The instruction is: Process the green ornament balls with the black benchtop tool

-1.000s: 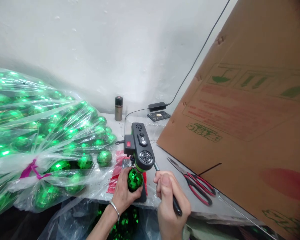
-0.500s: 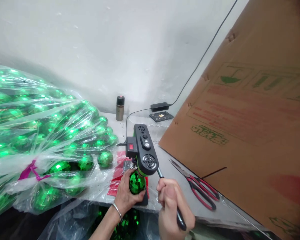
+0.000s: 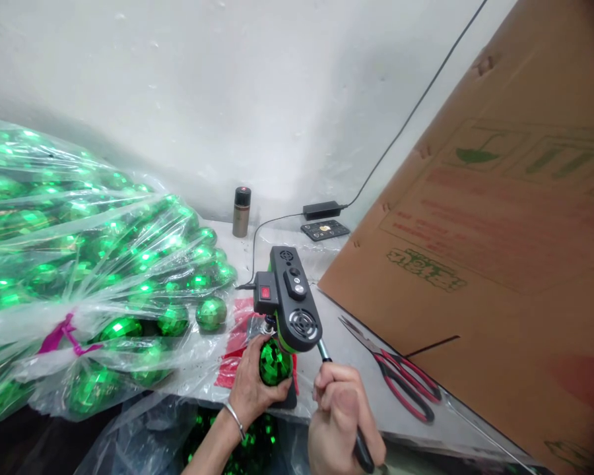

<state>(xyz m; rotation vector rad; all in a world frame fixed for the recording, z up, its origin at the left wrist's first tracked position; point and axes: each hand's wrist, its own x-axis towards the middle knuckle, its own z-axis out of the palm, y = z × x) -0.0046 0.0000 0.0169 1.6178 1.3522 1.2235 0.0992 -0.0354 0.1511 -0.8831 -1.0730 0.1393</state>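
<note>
A shiny green faceted ball [image 3: 276, 362] is held by my left hand [image 3: 252, 379], its fingers and thumb curved round the ball's left and lower sides. The ball sits under the front end of a black machine [image 3: 297, 300] that has round vents and a red switch. My right hand [image 3: 344, 417] is wrapped round the black grip of a metal lever [image 3: 323, 350] that runs out from the machine's right side. Red plastic [image 3: 235, 336] lies beneath the machine. A loose green ball [image 3: 211, 313] rests left of it.
Clear bags of green balls [image 3: 94, 244] fill the left. Scissors [image 3: 400, 379] lie at the right beside a large carton [image 3: 499, 231]. Behind stand a small bottle [image 3: 241, 212], a power adapter [image 3: 321, 210] and a phone [image 3: 325, 229]. More green balls show below the table edge.
The whole view has shifted slightly, so things sit a little further right. Both hands keep their holds, and the lever grip looks slightly lower in the picture.
</note>
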